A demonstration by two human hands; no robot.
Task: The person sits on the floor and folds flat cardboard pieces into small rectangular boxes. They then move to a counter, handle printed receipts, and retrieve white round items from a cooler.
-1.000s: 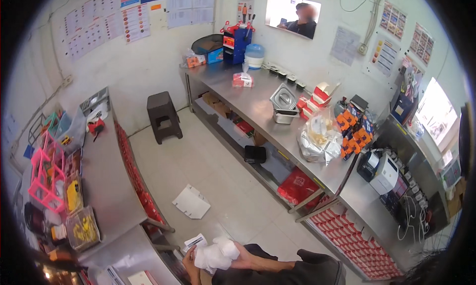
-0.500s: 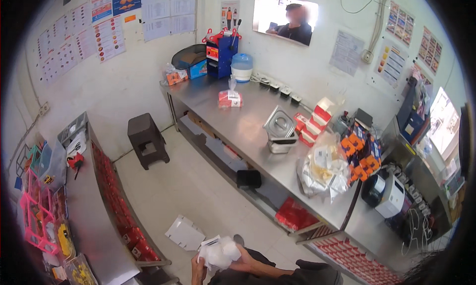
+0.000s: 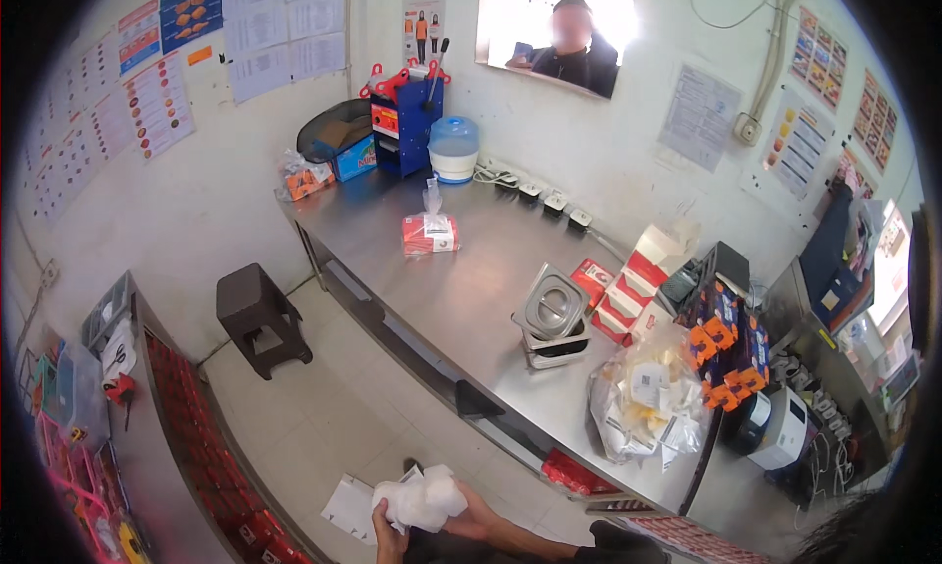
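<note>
A white, soft-looking bundle with a lumpy surface is held between my two hands at the lower middle; I cannot make out its exact kind. My left hand grips its left end, thumb along the near side. From the right, my right hand is wrapped round the other end. Below the bundle, a white flat sheet or panel with holes lies low near the floor, partly covered by it.
A steel table carries a bagged red package, lidded steel pans, red-white boxes and a clear bag. A dark stool stands left of it. Another steel counter runs along the left. A person stands beyond the wall opening.
My view has shifted toward the steel table, which now sits lower and larger. Both hands still hold the white bundle, and it has turned slightly.
</note>
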